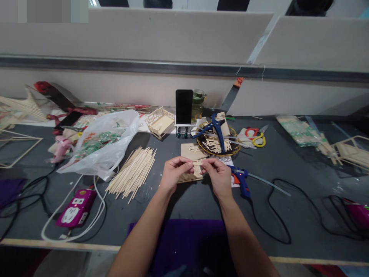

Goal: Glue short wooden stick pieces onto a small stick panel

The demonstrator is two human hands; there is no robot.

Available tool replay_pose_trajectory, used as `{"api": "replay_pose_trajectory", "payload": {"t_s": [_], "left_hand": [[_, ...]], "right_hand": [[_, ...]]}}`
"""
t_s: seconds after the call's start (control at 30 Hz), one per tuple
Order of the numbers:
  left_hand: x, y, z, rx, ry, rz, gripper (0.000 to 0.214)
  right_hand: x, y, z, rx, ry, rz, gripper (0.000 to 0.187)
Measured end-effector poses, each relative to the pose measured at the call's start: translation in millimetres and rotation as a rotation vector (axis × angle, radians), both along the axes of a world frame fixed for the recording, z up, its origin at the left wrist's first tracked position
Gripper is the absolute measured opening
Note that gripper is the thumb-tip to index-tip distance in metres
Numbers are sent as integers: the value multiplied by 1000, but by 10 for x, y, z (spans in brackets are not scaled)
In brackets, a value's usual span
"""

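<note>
My left hand (175, 172) and my right hand (217, 175) meet over the middle of the table. Their fingertips pinch opposite ends of short wooden sticks (197, 163); how many sticks is too small to tell. Right below lies a flat panel of sticks (190, 178) laid side by side, partly hidden by my hands. Behind it is a tan board (187, 151). A blue hot glue gun (243, 182) rests beside my right hand, with a glue stick poking out of its back. Left of my hands, a loose pile of long wooden sticks (134, 171) is spread out.
A yellow-rimmed basket (236, 152) holds short stick pieces and blue cutters (218, 132). Nearby are scissors (259, 141), a phone on a stand (184, 107), a small stick-built model (161, 122), a plastic bag (115, 134) and a magenta power strip (76, 207). Cables cross both sides.
</note>
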State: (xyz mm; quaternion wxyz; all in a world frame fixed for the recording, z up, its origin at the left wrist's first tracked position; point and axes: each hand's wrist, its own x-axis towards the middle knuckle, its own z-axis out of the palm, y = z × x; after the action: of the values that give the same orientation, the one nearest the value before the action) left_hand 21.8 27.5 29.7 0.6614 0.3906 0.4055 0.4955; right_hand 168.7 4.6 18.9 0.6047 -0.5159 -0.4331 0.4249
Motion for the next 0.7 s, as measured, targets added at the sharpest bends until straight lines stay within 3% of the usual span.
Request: {"api": "replay_pose_trajectory", "payload": {"t_s": [0.27, 0.47, 0.7], "left_hand": [[26, -15, 26, -31, -13, -12, 26], [53, -30, 12, -47, -54, -43, 28], [51, -30, 8, -47, -54, -39, 29]], "right_hand": [[-3, 18, -65, 31, -17, -47, 16], [-48, -22, 21, 38, -100, -125, 16], [-62, -48, 53, 77, -121, -105, 17]]}}
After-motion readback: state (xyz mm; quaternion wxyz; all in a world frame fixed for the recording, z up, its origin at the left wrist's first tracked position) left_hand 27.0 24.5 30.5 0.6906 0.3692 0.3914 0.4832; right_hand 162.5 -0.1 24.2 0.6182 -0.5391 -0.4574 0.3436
